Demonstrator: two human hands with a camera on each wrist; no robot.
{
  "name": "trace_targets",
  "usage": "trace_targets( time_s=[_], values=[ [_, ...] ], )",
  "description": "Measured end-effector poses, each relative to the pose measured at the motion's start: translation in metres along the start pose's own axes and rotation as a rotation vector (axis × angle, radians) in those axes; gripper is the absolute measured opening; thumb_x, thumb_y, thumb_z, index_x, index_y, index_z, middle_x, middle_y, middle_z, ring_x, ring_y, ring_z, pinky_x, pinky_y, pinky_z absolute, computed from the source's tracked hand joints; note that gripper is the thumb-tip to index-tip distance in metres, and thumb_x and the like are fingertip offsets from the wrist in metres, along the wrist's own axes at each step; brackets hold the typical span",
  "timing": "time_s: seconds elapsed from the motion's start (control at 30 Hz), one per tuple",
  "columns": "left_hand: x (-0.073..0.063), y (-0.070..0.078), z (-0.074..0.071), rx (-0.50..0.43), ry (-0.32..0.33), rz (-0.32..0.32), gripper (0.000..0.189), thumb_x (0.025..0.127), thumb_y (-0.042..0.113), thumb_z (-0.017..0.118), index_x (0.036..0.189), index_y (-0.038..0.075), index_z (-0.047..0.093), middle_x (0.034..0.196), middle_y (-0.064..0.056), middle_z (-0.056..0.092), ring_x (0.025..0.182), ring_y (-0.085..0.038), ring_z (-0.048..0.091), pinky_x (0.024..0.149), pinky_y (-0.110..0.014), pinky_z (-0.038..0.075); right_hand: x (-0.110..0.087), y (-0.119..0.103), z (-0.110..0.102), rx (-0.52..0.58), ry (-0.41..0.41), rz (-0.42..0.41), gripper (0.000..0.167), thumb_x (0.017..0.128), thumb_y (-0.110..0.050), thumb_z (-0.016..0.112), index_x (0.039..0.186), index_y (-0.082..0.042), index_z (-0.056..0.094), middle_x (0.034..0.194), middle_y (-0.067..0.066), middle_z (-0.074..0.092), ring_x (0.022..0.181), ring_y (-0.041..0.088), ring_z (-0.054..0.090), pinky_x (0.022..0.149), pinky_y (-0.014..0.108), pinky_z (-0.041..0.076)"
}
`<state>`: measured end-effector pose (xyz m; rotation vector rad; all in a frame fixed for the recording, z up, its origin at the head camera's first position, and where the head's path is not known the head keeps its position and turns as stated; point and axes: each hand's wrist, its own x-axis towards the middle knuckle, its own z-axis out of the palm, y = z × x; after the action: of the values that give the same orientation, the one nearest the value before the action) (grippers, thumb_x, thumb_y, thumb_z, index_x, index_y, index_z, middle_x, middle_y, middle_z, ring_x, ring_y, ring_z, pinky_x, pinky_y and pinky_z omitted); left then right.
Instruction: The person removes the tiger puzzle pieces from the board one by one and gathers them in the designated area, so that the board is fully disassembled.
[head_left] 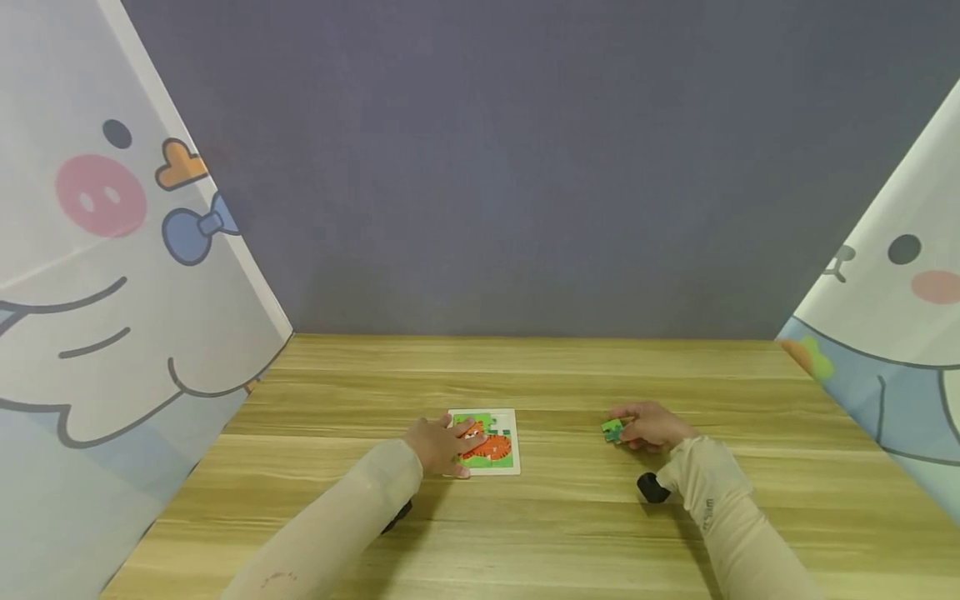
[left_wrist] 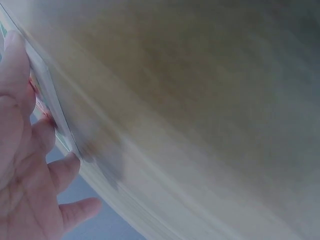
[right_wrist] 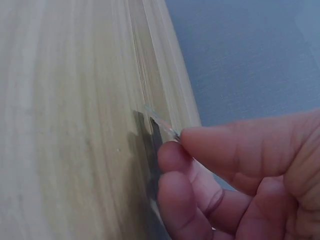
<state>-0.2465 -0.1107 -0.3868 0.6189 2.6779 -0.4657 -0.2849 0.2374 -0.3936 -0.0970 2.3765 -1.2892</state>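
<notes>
A square jigsaw puzzle [head_left: 504, 463] in a white frame lies on the table, showing an orange tiger on green. A gap shows near its upper right part. My left hand [head_left: 441, 446] rests over the puzzle's left side with spread fingers, hiding part of the picture; in the left wrist view its fingers [left_wrist: 65, 172] lie along the frame's edge. To the right, my right hand [head_left: 654, 427] pinches a small green puzzle piece [head_left: 612, 431] between thumb and fingers. In the right wrist view the piece [right_wrist: 164, 124] appears edge-on, just above the wood.
The wooden table [head_left: 555, 542] ends at a grey wall [head_left: 480, 167] behind. Cartoon-printed panels stand at the left [head_left: 90, 333] and right [head_left: 915, 333]. A black wrist device [head_left: 652, 487] sits below my right wrist.
</notes>
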Motion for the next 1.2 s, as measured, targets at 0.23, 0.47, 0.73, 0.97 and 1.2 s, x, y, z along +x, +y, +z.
trace_targets(
  time_s=[0.23,0.47,0.73,0.97,1.2],
  values=[
    [0.0030,-0.0008,0.0040,0.012,0.002,0.000,0.069,0.092,0.061,0.050,0.156,0.044,0.029,0.162,0.015,0.026,0.147,-0.020,0.032,0.109,-0.044,0.041,-0.0007,-0.0015,0.0020,-0.013,0.003,-0.001,0.052,0.091,0.002,0.058,0.139,0.014,0.043,0.083,0.000,0.066,0.062,0.010,0.057,0.056,0.021,0.040],
    [0.0019,-0.0003,0.0034,0.014,0.001,-0.005,0.069,0.091,0.061,0.050,0.155,0.044,0.029,0.162,0.015,0.026,0.147,-0.020,0.032,0.110,-0.044,0.040,0.0015,0.0013,0.0025,-0.052,0.006,-0.001,0.051,0.092,0.001,0.059,0.139,0.014,0.044,0.077,-0.002,0.065,0.061,0.010,0.056,0.054,0.021,0.038],
    [-0.0004,0.0003,0.0026,0.037,0.016,-0.001,0.069,0.092,0.062,0.049,0.155,0.045,0.029,0.162,0.016,0.026,0.146,-0.019,0.033,0.110,-0.043,0.041,-0.0007,0.0018,-0.0001,-0.071,0.029,-0.024,0.051,0.090,0.000,0.059,0.136,0.016,0.044,0.086,0.005,0.066,0.061,0.011,0.055,0.053,0.021,0.038],
    [-0.0011,0.0007,0.0027,0.053,0.014,-0.008,0.069,0.091,0.063,0.049,0.155,0.045,0.029,0.162,0.017,0.026,0.146,-0.018,0.033,0.109,-0.042,0.041,-0.0056,0.0036,-0.0037,-0.076,0.045,-0.058,0.049,0.091,0.000,0.060,0.134,0.019,0.045,0.090,0.009,0.064,0.057,0.010,0.051,0.047,0.018,0.035],
    [0.0026,-0.0005,0.0036,0.034,0.014,-0.004,0.068,0.092,0.062,0.049,0.155,0.045,0.030,0.162,0.016,0.026,0.147,-0.019,0.033,0.110,-0.045,0.040,-0.0046,-0.0042,-0.0016,-0.112,0.030,-0.077,0.048,0.093,-0.003,0.061,0.135,0.017,0.047,0.115,0.025,0.061,0.065,0.012,0.055,0.056,0.022,0.046]
  ],
)
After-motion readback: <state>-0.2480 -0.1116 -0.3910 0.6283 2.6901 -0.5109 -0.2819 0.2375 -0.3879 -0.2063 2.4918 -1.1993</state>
